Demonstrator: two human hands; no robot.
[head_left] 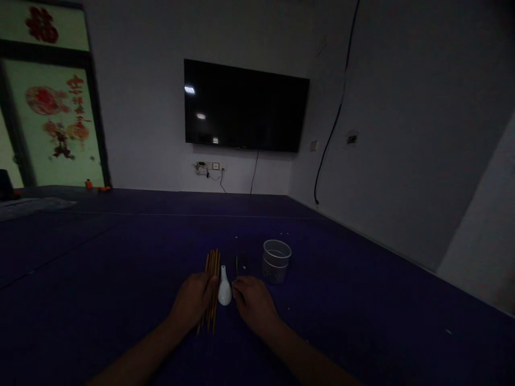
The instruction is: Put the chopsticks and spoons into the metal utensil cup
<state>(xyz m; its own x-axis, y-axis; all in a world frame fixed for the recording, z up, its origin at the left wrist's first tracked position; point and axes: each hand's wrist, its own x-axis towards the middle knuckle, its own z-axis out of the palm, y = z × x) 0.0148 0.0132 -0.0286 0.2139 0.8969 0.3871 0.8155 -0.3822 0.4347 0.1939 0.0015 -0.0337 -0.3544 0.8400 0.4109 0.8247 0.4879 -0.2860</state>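
Observation:
A bundle of wooden chopsticks [212, 308] lies on the dark blue floor, pointing away from me. My left hand [193, 300] is closed over its left side, thumb against the sticks. Just right of the bundle, a white soup spoon [225, 294] rests with its handle pointing away. My right hand [255, 304] has its fingers curled at the near end of a slim metal utensil [236, 262], whose kind is too dark to tell. Beside that lies a second thin metal utensil [243, 262]. A pale perforated cylindrical holder [276, 268] stands upright beyond my right hand.
The dark blue floor [140, 257] runs to the walls, with small white specks on it. A black cable [332, 131] hangs down the right wall. Clear plastic sheeting [36, 206] lies far left, near small orange objects [88, 183]. A television [245, 107] is on the far wall.

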